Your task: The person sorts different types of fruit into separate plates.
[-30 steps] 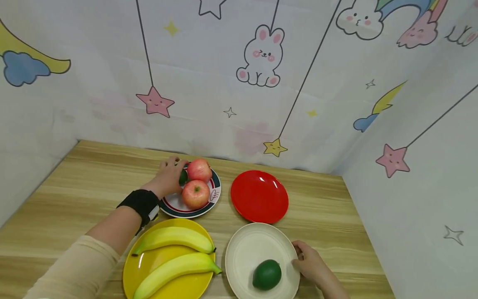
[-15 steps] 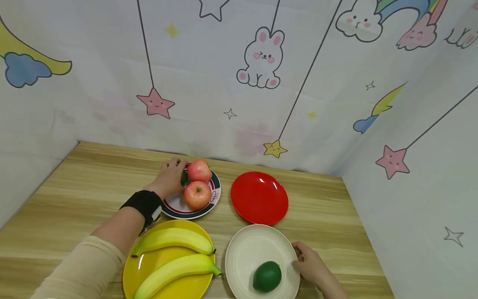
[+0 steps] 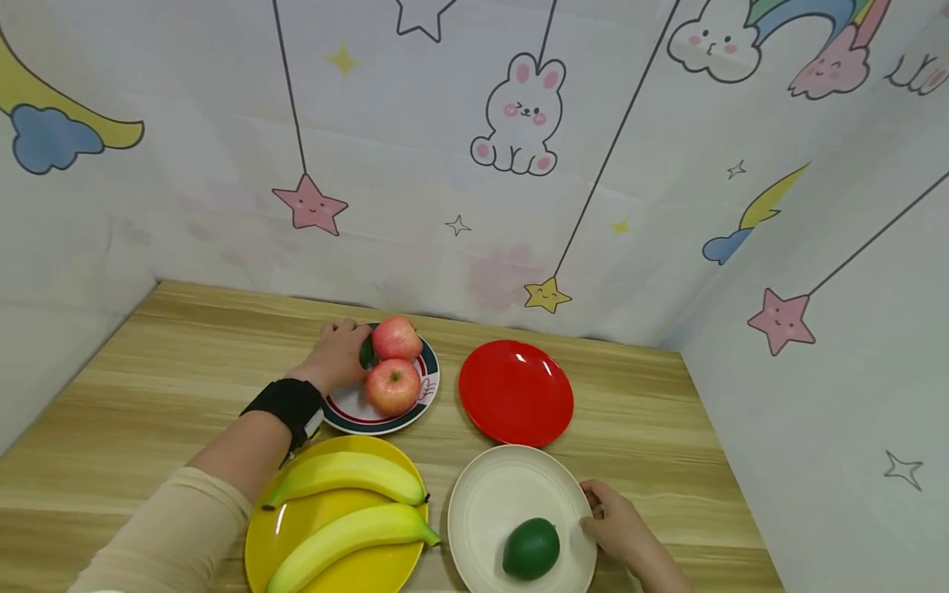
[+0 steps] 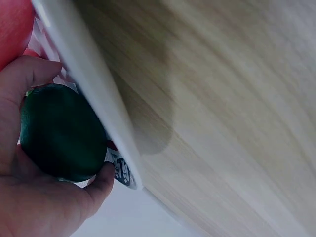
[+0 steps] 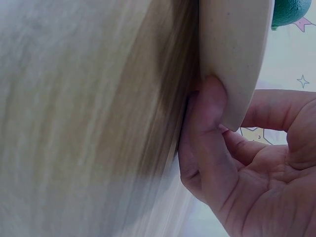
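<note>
My left hand (image 3: 332,359) reaches over the dark-rimmed plate (image 3: 371,427) at the back. Its thumb and fingers curl round a dark green lime (image 4: 61,132), as the left wrist view shows; in the head view only a sliver of that lime (image 3: 366,352) shows. Two red apples (image 3: 393,387) share the plate, right beside the lime. At the lower right, my right hand (image 3: 621,527) pinches the rim of a cream plate (image 3: 489,482), with thumb and fingers on either side of the edge (image 5: 237,59). Another lime (image 3: 531,548) lies on this cream plate.
A yellow plate (image 3: 270,531) with two bananas (image 3: 344,476) stands at the front, under my left forearm. Behind the cream plate is a red plate (image 3: 515,394). Cartoon-printed white walls (image 3: 400,263) enclose the back and sides of the wooden table (image 3: 630,395).
My left hand has shifted slightly to the right at the dark-rimmed plate, and the nearer apple has moved a little to the right. The right hand stays on the cream plate's rim.
</note>
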`<state>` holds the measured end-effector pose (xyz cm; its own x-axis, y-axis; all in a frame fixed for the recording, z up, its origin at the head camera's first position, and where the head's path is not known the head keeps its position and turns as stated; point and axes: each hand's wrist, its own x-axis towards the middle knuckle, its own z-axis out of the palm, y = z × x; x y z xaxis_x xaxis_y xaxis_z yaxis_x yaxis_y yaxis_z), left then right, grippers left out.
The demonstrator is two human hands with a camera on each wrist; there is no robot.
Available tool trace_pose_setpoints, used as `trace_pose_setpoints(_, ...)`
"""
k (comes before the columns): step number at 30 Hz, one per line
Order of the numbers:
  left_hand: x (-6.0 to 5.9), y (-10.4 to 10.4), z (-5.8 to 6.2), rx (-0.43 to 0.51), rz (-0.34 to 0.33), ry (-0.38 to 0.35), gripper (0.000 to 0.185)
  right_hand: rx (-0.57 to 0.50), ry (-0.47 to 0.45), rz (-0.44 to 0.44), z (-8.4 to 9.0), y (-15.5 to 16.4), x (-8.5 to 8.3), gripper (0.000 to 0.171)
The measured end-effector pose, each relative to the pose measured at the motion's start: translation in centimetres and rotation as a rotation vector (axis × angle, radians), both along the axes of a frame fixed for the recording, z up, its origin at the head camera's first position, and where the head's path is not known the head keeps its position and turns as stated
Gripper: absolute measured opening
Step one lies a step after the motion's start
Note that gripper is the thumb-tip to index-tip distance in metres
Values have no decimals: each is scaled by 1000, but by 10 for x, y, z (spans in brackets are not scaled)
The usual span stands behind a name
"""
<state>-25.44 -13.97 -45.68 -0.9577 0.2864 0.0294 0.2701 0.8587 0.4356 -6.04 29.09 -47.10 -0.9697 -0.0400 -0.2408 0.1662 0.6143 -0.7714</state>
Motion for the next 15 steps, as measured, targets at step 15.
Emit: trace_pose_setpoints(15,-12,-13,-1,72,113,-13,57,6,-7,-30,1,-3,0,39)
